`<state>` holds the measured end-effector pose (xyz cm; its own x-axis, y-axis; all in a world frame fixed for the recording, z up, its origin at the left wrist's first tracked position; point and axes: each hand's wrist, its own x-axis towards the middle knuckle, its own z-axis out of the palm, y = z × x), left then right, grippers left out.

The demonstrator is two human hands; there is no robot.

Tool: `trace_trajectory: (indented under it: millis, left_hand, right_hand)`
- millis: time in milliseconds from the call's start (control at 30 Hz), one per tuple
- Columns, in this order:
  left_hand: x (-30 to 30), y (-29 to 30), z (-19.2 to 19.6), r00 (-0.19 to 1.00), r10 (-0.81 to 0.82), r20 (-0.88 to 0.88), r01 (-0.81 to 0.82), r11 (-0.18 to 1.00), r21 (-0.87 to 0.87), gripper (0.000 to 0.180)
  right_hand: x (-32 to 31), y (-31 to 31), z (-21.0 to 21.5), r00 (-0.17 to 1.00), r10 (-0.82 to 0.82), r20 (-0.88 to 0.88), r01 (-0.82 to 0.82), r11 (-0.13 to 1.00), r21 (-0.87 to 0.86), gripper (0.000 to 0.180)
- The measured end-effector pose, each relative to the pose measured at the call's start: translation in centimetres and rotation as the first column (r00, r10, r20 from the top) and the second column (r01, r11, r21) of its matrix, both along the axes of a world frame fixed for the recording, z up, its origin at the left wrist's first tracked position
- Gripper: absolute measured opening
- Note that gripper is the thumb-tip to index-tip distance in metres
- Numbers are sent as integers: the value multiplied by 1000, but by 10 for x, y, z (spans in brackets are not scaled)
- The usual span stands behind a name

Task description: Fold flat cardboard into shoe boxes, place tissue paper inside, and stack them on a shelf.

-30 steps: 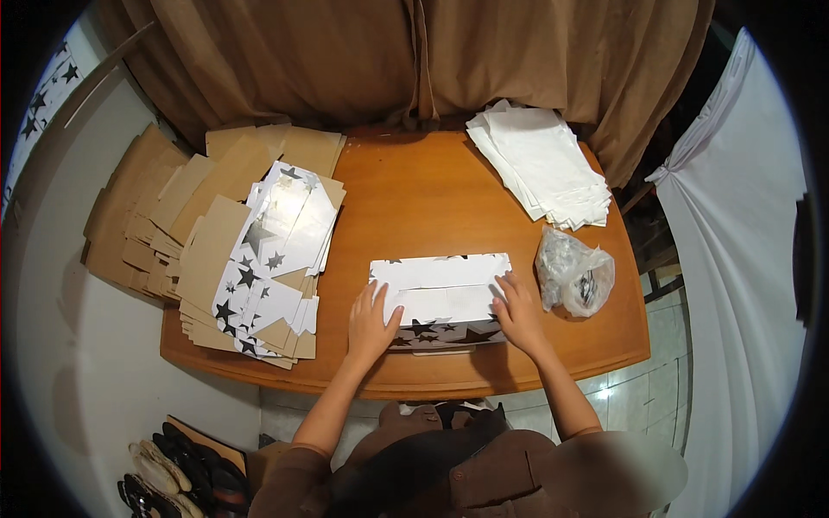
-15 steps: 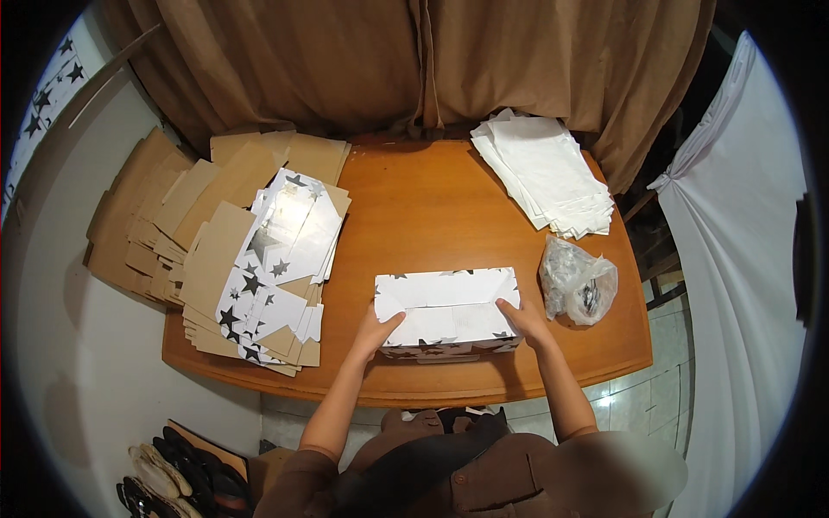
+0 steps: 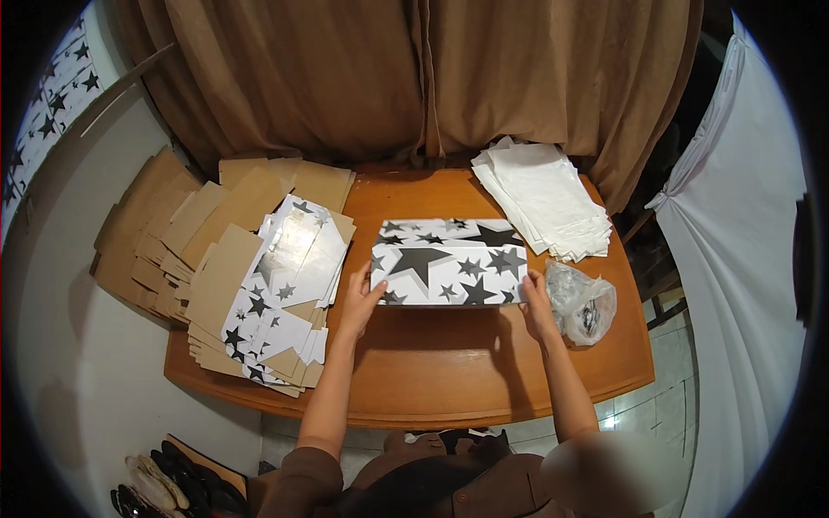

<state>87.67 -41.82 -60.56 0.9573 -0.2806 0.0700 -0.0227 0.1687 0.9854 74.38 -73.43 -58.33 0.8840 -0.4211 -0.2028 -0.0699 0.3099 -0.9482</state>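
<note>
A white cardboard box (image 3: 449, 268) printed with black and grey stars is held between my two hands above the wooden table. Its starred outer faces show now, and its inside is hidden. My left hand (image 3: 363, 298) grips the left end, thumb on the near face and the other fingers out of sight behind. At the opposite end, my right hand (image 3: 536, 302) holds the box the same way. A shadow falls on the tabletop in front of it.
Flat brown cardboard pieces (image 3: 216, 276) and star-printed sheets (image 3: 298, 250) are piled on the left of the table (image 3: 406, 371). White paper sheets (image 3: 544, 194) lie at the back right, and a clear plastic bag (image 3: 583, 302) rests near my right hand. Brown curtains (image 3: 345, 78) hang behind.
Both hands have moved the box farther from me and turned it. Its open white inside faced up before; now its starred outer sides do.
</note>
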Motion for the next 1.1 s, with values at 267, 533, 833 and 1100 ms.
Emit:
trace_trajectory:
  millis: [267, 533, 833, 1100]
  left_hand:
    - [-33, 8, -62, 996, 43, -76, -29, 983, 180, 60]
    - [-64, 20, -88, 998, 46, -34, -36, 963, 265, 59]
    - [-38, -16, -44, 976, 123, 180, -163, 960, 228, 72]
    - [-50, -51, -33, 896, -86, 436, -248, 717, 652, 101]
  right_hand:
    - [-17, 6, -66, 992, 47, 113, -13, 959, -285, 52]
    - [-33, -7, -93, 999, -20, 33, 21, 998, -52, 32]
    - [3, 0, -33, 966, 131, 224, -77, 970, -232, 39]
    - [-18, 63, -73, 934, 63, 353, 230, 651, -723, 28]
